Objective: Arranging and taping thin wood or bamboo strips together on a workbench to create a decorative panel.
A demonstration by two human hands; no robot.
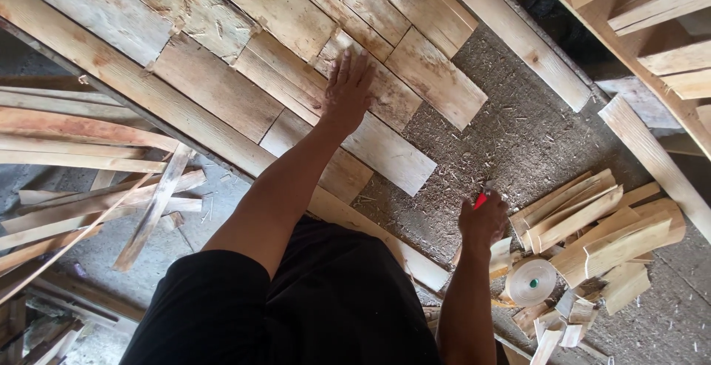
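A: Head view: your left hand [346, 91] lies flat, fingers spread, palm down on a plank [374, 87] in the panel [222, 76] of short boards laid side by side on the bench. It grips nothing; it only presses on the wood.

B: And my right?

A: Your right hand [483, 223] is closed in a fist around a red tool [481, 200]. Only the red tip shows above your knuckles, so what kind of tool it is cannot be told. The hand hangs over the bare board surface [518, 135], which is strewn with sawdust, just to the right of the panel's end.

B: What's near it?

A: Just right of that fist sits a heap of offcuts [592, 231], short pale pieces lying at all angles. Below the fist, touching the heap, is a tape roll [530, 282], pale, lying on its side with its core facing you.

B: Anything else?

A: A long batten [511, 31] runs diagonally past the panel's far end. On your left, off the bench, a loose pile of slats [89, 187] lies on the floor.
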